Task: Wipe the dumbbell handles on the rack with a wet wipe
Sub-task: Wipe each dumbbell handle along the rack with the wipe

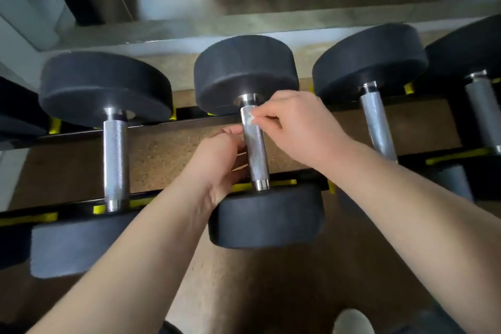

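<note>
We look down on the rack (162, 126), where dumbbells lie side by side across two black rails with yellow cradles. The middle dumbbell (265, 217) is the one we are working on. Its black heads sit on the far and near rails, and its knurled steel handle (254, 152) spans the gap between them.

Our right hand (295, 122) reaches in from the right to the far end of the handle, just below the far head. Thumb and forefinger are pinched together on a small pale scrap, the wipe (252, 118), and they hold it against the metal. Only a bit of the wipe shows beyond the fingertips.

Our left hand (217, 160) sits against the left side of the handle, about midway along. Its fingers are curled and touch the steel, but we cannot tell whether they close round the bar or only rest beside it.

A left dumbbell (116, 160) and a right dumbbell (378, 125) lie on the same rails, well apart from both hands. Another one sits further right at the frame's edge. Brown speckled floor (168, 154) shows between the rails, and a pale shoe (352, 320) appears at the bottom edge.
</note>
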A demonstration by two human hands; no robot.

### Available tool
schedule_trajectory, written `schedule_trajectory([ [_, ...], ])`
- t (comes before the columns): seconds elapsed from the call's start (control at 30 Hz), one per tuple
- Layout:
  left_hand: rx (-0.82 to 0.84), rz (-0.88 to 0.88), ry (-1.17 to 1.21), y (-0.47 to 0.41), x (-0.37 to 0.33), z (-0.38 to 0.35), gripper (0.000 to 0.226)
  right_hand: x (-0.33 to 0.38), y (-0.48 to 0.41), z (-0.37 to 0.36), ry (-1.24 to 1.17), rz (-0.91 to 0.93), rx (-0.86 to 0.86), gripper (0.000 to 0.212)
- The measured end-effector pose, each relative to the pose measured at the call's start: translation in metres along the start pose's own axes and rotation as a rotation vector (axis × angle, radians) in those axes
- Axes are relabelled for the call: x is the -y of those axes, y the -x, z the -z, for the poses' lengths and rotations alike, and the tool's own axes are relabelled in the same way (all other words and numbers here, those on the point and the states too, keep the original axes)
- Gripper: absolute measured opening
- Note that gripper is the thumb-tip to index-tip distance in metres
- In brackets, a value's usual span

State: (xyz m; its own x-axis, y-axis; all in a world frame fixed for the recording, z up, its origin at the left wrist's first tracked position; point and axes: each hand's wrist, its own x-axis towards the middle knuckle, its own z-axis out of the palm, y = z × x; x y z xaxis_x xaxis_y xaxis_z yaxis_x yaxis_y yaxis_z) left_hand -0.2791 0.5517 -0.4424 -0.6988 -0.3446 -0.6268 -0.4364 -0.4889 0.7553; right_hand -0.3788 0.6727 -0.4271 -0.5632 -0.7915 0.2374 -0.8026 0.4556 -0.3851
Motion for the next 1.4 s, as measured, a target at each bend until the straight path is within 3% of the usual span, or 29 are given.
schedule_trajectory([
  [0.13,0.041,-0.004,0.021,0.000,0.002,0.004,0.051,0.006,0.006,0.011,-0.003,0.228,0.290,0.019],
  [0.3,0.041,0.072,0.075,0.006,-0.002,0.009,0.063,0.001,-0.020,0.007,0.019,0.094,0.035,0.017],
  [0.47,0.049,0.075,0.093,0.012,-0.004,0.013,0.057,0.007,0.002,0.015,-0.142,0.074,0.523,0.008],
  [0.53,0.043,0.073,0.107,0.013,-0.004,0.012,0.055,0.004,0.004,0.009,-0.186,0.047,0.435,0.007],
  [0.63,0.037,0.078,0.112,0.011,-0.004,0.010,0.052,0.001,-0.004,-0.001,-0.166,0.039,0.050,0.006],
  [0.67,0.035,0.080,0.114,0.011,-0.004,0.010,0.050,0.002,-0.005,0.001,-0.169,0.009,0.013,0.006],
  [0.7,0.033,0.082,0.116,0.011,-0.004,0.009,0.049,0.002,-0.006,0.006,-0.174,-0.022,0.072,0.006],
  [0.8,0.019,0.092,0.126,0.011,-0.005,0.010,0.051,0.011,0.005,0.019,-0.116,0.003,0.538,0.004],
  [0.83,0.015,0.094,0.131,0.011,-0.005,0.009,0.050,0.015,0.010,0.019,-0.117,0.018,0.618,0.004],
  [0.9,0.009,0.095,0.122,0.012,-0.005,0.009,0.046,0.017,0.013,0.012,-0.192,-0.014,0.539,0.002],
  [1.03,0.022,0.089,0.094,0.012,-0.005,0.008,0.054,0.005,0.001,-0.002,-0.276,-0.148,0.041,0.003],
  [1.13,0.014,0.084,0.079,0.013,-0.005,0.008,0.059,0.005,0.000,-0.006,-0.283,-0.201,-0.041,0.005],
  [1.2,0.010,0.084,0.072,0.014,-0.005,0.007,0.057,0.006,0.003,0.002,-0.325,-0.265,0.091,0.002],
  [1.33,-0.010,0.083,0.084,0.016,-0.006,0.006,0.055,0.006,0.017,0.019,-0.294,-0.335,0.626,0.012],
  [1.4,-0.018,0.081,0.075,0.015,-0.006,0.005,0.057,0.005,0.022,0.011,-0.358,-0.416,0.556,0.013],
])
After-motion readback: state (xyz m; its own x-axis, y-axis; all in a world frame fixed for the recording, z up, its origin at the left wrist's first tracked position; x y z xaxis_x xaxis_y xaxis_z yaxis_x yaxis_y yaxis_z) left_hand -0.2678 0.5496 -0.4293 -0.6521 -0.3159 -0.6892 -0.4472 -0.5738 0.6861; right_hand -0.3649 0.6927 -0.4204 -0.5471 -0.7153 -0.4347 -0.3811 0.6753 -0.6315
